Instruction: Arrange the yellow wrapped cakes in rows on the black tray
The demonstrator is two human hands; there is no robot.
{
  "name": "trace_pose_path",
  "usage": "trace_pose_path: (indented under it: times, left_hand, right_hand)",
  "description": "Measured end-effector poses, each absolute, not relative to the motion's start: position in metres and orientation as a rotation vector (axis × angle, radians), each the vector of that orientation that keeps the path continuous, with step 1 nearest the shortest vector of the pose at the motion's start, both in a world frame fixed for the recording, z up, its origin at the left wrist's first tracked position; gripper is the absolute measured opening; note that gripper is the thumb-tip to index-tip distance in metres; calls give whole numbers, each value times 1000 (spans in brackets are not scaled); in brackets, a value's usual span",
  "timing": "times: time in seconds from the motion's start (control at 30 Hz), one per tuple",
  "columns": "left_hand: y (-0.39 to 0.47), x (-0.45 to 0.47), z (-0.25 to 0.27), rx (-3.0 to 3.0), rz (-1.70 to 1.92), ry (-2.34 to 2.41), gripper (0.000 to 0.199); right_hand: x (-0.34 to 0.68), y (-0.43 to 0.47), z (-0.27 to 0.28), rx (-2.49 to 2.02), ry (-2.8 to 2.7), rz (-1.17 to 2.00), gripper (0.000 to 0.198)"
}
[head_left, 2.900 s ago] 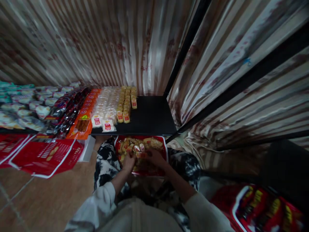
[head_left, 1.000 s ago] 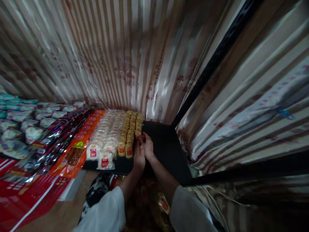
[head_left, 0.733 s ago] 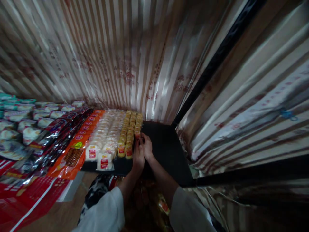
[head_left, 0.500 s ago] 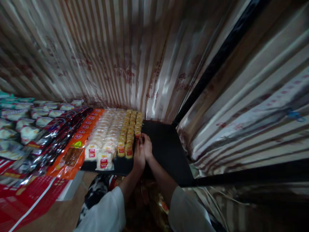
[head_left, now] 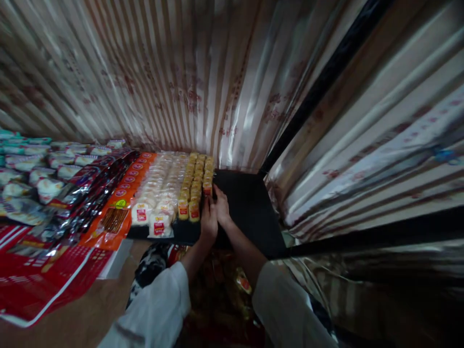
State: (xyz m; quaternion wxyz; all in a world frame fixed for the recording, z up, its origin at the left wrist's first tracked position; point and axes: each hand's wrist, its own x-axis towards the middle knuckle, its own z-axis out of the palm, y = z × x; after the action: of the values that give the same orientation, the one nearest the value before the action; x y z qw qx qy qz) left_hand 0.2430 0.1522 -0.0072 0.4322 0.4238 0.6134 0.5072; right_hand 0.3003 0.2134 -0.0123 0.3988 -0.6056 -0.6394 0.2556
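Note:
Small yellow packaged cakes (head_left: 195, 186) stand in tight rows on the black shelf (head_left: 244, 212). The rightmost row is shorter at the front than the two beside it. At its near end, my left hand (head_left: 209, 220) is closed on the front packaged cake (head_left: 207, 187), fingers pointing away from me. My right hand (head_left: 222, 208) closes on the same end from the right, its fingers along the row's side. The two hands are close together, and the palms' inner sides are hidden. Left of the yellow rows lie white round packaged cakes (head_left: 160, 223).
An orange snack bag (head_left: 119, 212), dark shiny packets (head_left: 96, 186) and white packets (head_left: 47, 186) fill the shelf leftward. A red basket (head_left: 54, 280) is at lower left. Below my arms are more yellow packets (head_left: 241, 282). Striped plastic sheeting (head_left: 181, 72) and a black post (head_left: 308, 106) bound the shelf.
The view has tilted slightly, so the shelf sits higher in the picture. Both hands stay at the near end of the rightmost yellow row.

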Motion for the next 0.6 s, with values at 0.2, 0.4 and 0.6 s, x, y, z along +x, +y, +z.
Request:
trace_pose_path:
  times: [0.2, 0.4, 0.6]
  left_hand:
    - [127, 235, -1, 1054, 1238, 1565, 42]
    - [77, 226, 2, 1136, 1213, 1560, 25]
    - [21, 209, -9, 1321, 1002, 1669, 25]
  right_hand:
    - [305, 187, -4, -1626, -1512, 642, 50]
    - [313, 123, 0, -1495, -1391, 746, 34]
    - [314, 52, -10, -1409, -1420, 923, 30]
